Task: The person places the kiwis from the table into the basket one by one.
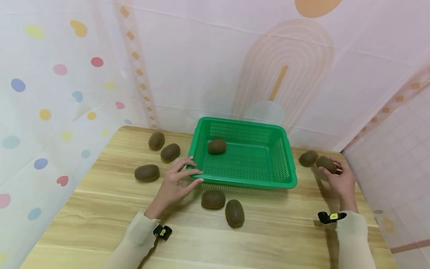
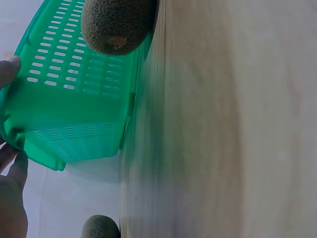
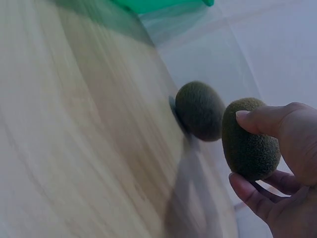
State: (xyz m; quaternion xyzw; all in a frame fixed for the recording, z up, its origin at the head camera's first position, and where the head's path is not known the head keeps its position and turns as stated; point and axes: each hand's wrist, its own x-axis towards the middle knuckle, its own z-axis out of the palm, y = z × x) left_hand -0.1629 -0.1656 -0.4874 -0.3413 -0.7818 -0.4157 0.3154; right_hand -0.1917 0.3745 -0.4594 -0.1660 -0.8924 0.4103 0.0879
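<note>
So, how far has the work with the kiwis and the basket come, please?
It looks early. Done: one kiwi lies in the green basket. In hand: the right hand grips another kiwi, while the left hand touches the basket. Remaining, if all should go in: three kiwis to its left, two in front, one at right.

The left grip (image 1: 173, 185) has parted, slightly bent fingers (image 1: 188, 173); the right grip (image 1: 342, 181) curls, thumb (image 3: 267, 121) opposite fingers.
</note>
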